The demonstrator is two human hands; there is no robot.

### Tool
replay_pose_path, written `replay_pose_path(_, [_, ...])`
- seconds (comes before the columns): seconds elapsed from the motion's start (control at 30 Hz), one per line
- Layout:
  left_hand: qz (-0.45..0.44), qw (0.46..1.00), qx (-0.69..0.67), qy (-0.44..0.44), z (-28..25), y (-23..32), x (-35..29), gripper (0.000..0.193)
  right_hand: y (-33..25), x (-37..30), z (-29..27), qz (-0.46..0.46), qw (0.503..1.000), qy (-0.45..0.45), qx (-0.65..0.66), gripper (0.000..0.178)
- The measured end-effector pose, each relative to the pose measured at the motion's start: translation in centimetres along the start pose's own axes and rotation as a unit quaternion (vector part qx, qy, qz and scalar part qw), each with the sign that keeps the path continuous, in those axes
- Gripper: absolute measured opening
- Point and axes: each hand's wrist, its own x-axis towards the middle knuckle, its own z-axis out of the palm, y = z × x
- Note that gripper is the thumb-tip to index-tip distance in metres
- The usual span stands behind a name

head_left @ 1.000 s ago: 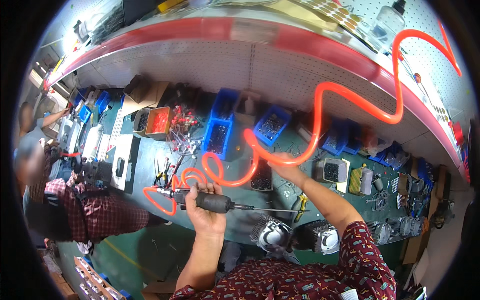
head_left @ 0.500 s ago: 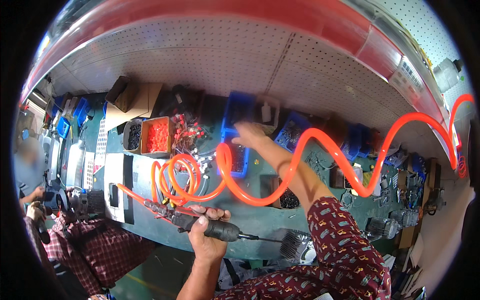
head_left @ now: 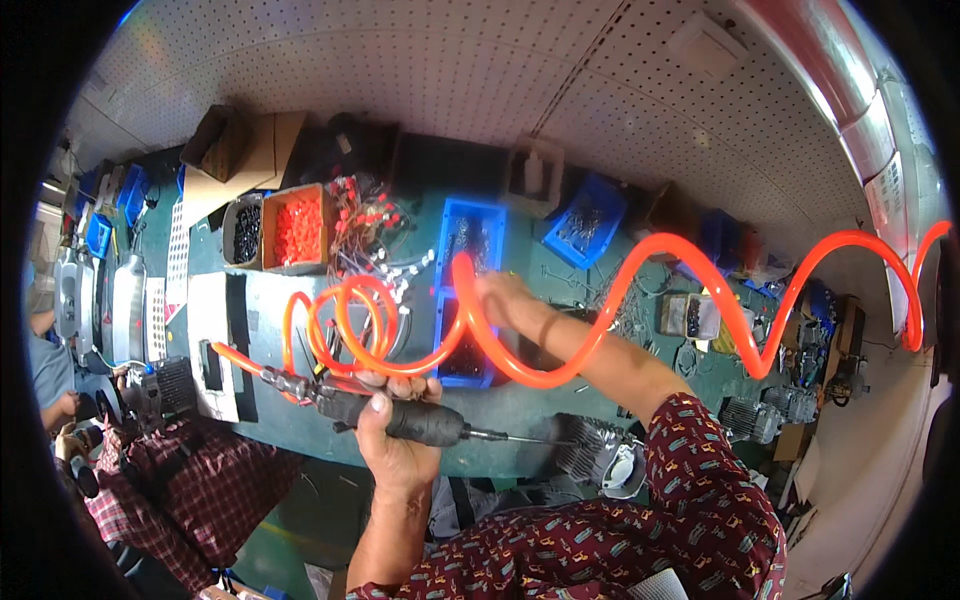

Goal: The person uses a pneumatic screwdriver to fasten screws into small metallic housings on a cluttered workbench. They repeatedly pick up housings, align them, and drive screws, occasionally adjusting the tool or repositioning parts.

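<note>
My left hand [head_left: 402, 455] is wrapped round a black air screwdriver [head_left: 425, 423], its long thin bit pointing right. The bit's end lies by a grey finned metal housing [head_left: 590, 450] at the bench's near edge. An orange coiled air hose [head_left: 660, 242] runs from the tool's rear and stretches away to the right. My right hand [head_left: 508, 302] reaches to a pair of blue bins, over the border between the far bin [head_left: 474, 205], with small metal parts, and the near bin [head_left: 439, 325], with dark parts. Hose and blur hide its fingertips.
Left on the green bench stand a box of red-orange caps [head_left: 298, 230] and a bin of black parts [head_left: 245, 235], beside a wire bundle [head_left: 360, 215]. Another blue bin [head_left: 587, 222] stands further right. More finned housings [head_left: 750, 420] lie at right. A co-worker [head_left: 60, 365] is at far left.
My right hand has drawn back from the far blue bin to the border with the near one. The view has shifted; my left hand keeps its grip on the screwdriver.
</note>
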Motion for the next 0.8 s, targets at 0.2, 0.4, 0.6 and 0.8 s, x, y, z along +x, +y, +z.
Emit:
replay_pose_path(0.2, [0.035,0.999,-0.003,-0.039,0.2,1.3,0.9,0.023,-3.3,-6.0,-1.0,-0.014,0.993,-0.064,0.099,0.021])
replay_pose_path(0.4, [0.049,0.994,-0.030,-0.095,-0.1,1.8,0.4,0.023,-0.7,-0.4,-0.7,-0.054,0.994,0.073,-0.063,0.011])
replay_pose_path(0.6, [0.052,0.992,-0.027,-0.108,-0.1,1.9,-0.6,0.023,-0.5,4.8,-0.7,-0.008,0.989,0.081,-0.127,0.019])
replay_pose_path(0.8, [0.053,0.995,-0.030,-0.080,-1.1,2.1,-0.9,0.023,-1.2,3.6,-1.9,0.003,0.987,-0.024,-0.161,0.021])
